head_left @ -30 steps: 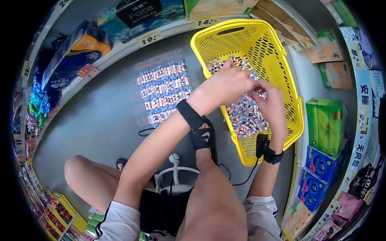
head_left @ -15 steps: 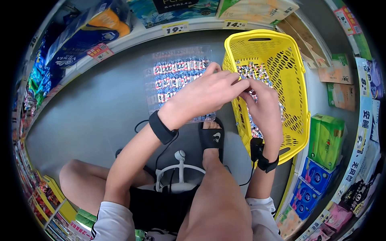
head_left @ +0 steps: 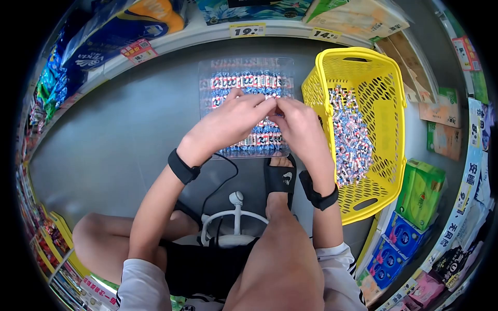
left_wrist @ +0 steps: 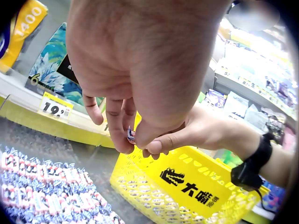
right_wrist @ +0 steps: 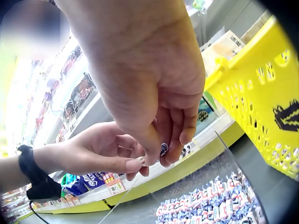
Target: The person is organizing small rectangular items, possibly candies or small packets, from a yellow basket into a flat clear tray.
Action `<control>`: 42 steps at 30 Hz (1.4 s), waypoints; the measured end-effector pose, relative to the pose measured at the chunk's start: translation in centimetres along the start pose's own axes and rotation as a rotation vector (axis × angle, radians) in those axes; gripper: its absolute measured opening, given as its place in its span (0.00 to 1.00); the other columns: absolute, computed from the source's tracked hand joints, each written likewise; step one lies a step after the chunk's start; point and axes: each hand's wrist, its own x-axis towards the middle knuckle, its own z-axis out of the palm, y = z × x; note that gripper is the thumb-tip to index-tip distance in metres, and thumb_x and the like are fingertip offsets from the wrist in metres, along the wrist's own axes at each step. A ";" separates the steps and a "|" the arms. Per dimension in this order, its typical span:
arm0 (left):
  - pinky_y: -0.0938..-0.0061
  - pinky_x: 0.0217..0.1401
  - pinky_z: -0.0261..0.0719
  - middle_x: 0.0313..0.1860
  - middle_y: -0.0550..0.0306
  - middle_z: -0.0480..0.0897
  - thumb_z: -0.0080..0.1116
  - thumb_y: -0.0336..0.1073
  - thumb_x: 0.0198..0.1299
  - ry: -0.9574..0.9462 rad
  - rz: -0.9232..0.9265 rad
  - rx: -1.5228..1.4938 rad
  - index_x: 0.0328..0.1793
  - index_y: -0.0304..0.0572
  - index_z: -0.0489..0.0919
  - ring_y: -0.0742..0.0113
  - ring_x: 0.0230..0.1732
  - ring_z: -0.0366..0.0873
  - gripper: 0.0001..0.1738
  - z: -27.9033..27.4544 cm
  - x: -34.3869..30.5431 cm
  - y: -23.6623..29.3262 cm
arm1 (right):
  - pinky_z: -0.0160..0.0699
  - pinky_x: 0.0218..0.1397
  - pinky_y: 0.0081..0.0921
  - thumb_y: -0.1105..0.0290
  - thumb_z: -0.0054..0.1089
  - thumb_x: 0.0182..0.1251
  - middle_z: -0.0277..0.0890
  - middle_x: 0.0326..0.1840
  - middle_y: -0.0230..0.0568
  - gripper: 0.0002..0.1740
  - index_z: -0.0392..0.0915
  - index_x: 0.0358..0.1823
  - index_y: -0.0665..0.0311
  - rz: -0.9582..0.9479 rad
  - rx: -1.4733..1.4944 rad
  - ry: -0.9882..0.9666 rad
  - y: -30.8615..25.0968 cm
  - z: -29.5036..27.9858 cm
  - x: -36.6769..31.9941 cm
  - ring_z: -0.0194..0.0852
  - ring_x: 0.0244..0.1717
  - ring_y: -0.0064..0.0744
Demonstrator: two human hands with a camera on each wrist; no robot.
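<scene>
My left hand [head_left: 220, 124] and right hand [head_left: 303, 127] meet fingertip to fingertip above a clear plastic box [head_left: 205, 66]. Between them they pinch a small twist-wrapped candy, mostly covered by fingers. A bit of its wrapper [left_wrist: 131, 135] shows at the left thumb and forefinger. The right wrist view shows a dark end of the wrapper [right_wrist: 164, 149] between the right thumb and fingers. Under the hands, candies [head_left: 249, 80] in blue, white and red wrappers lie in neat rows inside the box. The hands hide the middle rows.
Right of the box stands a yellow basket [head_left: 388, 114] with a loose heap of similar candies [head_left: 351, 140]. A sandalled foot [head_left: 281, 176] and a white stool base [head_left: 236, 217] are nearer the body. Shelves with tissue packs [head_left: 423, 189] surround the floor.
Both hands have moved left from over the yellow basket to over the clear box, fingertips staying together. The head view has turned, so basket and box appear farther right.
</scene>
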 end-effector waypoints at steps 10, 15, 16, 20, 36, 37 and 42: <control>0.51 0.57 0.73 0.45 0.50 0.84 0.57 0.30 0.73 -0.103 -0.159 -0.059 0.55 0.41 0.71 0.47 0.52 0.83 0.09 3.0 -3.1 -2.1 | 0.82 0.51 0.52 0.79 0.66 0.65 0.85 0.43 0.57 0.08 0.82 0.44 0.69 0.099 0.125 -0.079 2.1 5.2 -1.0 0.84 0.48 0.61; 0.49 0.55 0.75 0.44 0.43 0.84 0.57 0.30 0.72 -0.053 -0.217 -0.075 0.57 0.38 0.73 0.41 0.51 0.82 0.10 3.4 -3.2 -2.2 | 0.83 0.50 0.50 0.80 0.66 0.65 0.85 0.42 0.56 0.09 0.83 0.46 0.69 0.129 0.147 -0.033 2.4 5.9 -1.2 0.85 0.46 0.61; 0.48 0.54 0.77 0.44 0.43 0.84 0.57 0.30 0.72 -0.040 -0.227 -0.054 0.56 0.36 0.75 0.40 0.50 0.82 0.10 3.6 -3.0 -2.3 | 0.83 0.50 0.50 0.80 0.66 0.65 0.85 0.42 0.56 0.09 0.83 0.46 0.69 0.128 0.148 -0.034 2.4 5.9 -1.1 0.85 0.46 0.61; 0.48 0.50 0.80 0.41 0.39 0.84 0.57 0.31 0.72 -0.002 -0.259 -0.052 0.51 0.30 0.80 0.38 0.48 0.82 0.09 4.8 -2.3 -2.5 | 0.85 0.48 0.47 0.79 0.69 0.64 0.86 0.41 0.56 0.10 0.82 0.46 0.70 0.162 0.170 0.066 2.5 5.7 -0.4 0.86 0.43 0.59; 0.47 0.41 0.83 0.32 0.35 0.87 0.57 0.27 0.68 0.212 -0.639 -0.270 0.55 0.28 0.78 0.34 0.35 0.87 0.13 10.6 1.4 -2.4 | 0.85 0.44 0.51 0.74 0.68 0.66 0.87 0.34 0.56 0.06 0.81 0.40 0.68 0.460 0.021 0.198 3.4 7.4 2.5 0.89 0.40 0.59; 0.47 0.41 0.83 0.32 0.35 0.87 0.57 0.27 0.68 0.211 -0.639 -0.272 0.55 0.28 0.78 0.34 0.35 0.87 0.13 10.8 1.3 -2.4 | 0.85 0.44 0.51 0.74 0.68 0.66 0.87 0.34 0.56 0.06 0.81 0.40 0.68 0.462 0.019 0.197 3.5 7.5 2.6 0.89 0.40 0.59; 0.48 0.56 0.82 0.53 0.29 0.84 0.62 0.26 0.62 0.250 -0.544 -0.188 0.65 0.26 0.75 0.33 0.53 0.84 0.25 12.6 0.4 -2.8 | 0.85 0.45 0.52 0.74 0.66 0.65 0.87 0.35 0.55 0.04 0.82 0.38 0.66 0.358 -0.170 0.245 4.5 8.5 4.0 0.88 0.40 0.62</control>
